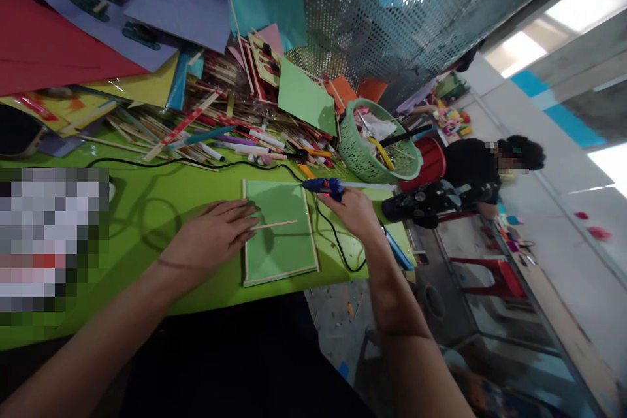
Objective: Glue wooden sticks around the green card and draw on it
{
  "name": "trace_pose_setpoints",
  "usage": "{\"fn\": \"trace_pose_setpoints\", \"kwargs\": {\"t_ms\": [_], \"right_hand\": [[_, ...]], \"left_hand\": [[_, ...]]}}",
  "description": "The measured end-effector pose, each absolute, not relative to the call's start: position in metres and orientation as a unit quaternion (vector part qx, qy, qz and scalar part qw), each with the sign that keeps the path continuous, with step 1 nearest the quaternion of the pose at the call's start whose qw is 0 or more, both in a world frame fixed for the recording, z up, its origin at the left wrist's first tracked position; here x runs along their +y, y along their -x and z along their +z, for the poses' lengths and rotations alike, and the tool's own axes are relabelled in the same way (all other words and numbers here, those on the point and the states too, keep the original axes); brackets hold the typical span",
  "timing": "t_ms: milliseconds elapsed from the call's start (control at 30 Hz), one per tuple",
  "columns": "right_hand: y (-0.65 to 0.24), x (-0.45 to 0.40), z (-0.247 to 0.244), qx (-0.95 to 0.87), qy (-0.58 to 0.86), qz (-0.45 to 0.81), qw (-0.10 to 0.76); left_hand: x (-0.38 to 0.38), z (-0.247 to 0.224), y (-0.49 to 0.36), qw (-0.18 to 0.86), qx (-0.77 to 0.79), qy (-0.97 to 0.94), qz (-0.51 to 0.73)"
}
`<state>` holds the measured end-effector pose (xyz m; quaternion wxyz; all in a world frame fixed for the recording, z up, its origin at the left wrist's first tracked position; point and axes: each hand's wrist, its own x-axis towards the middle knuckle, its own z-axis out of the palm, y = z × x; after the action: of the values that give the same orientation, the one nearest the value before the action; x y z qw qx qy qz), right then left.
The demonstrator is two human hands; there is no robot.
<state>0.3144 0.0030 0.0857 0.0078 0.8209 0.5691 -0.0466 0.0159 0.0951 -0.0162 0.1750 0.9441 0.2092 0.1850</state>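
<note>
A green paper sheet [281, 248] lies flat on the table, with thin wooden strips along its left, right and lower edges. My left hand [218, 232] reaches over its left edge, its thumb and fingers closed on one end of a thin wooden stick [279, 225]. The stick's other end points right across the sheet. In my right hand [355, 209] is a blue hot glue gun [323, 187], its nozzle pointing left over the sheet's upper right corner. A whitish glue stick [367, 187] sticks out of its rear, and a small red light shows on it.
Behind the sheet lie piled wooden sticks [142, 130], markers [264, 138] and coloured paper. A green basket [379, 173] holding tools stands at the back right. The black cord [337, 241] loops on the table. Another person [473, 166] is farther right.
</note>
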Motion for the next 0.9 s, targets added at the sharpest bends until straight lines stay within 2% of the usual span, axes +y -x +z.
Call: {"fn": "trace_pose_setpoints", "kwargs": {"t_ms": [233,467,700,900], "right_hand": [[-0.312,0.005,0.086,0.559,-0.827,-0.063,0.008],[-0.308,0.007,0.082,0.57,-0.817,-0.086,-0.028],[-0.311,0.007,0.082,0.56,-0.823,-0.089,-0.022],[-0.305,0.012,0.077,0.566,-0.813,-0.115,-0.08]], "left_hand": [[0.096,-0.019,-0.016,0.17,0.208,-0.947,0.176],[0.095,-0.013,-0.016,0.199,0.215,-0.938,0.185],[0.094,-0.018,-0.016,0.172,0.208,-0.942,0.2],[0.094,-0.013,-0.015,0.179,0.208,-0.944,0.183]]}}
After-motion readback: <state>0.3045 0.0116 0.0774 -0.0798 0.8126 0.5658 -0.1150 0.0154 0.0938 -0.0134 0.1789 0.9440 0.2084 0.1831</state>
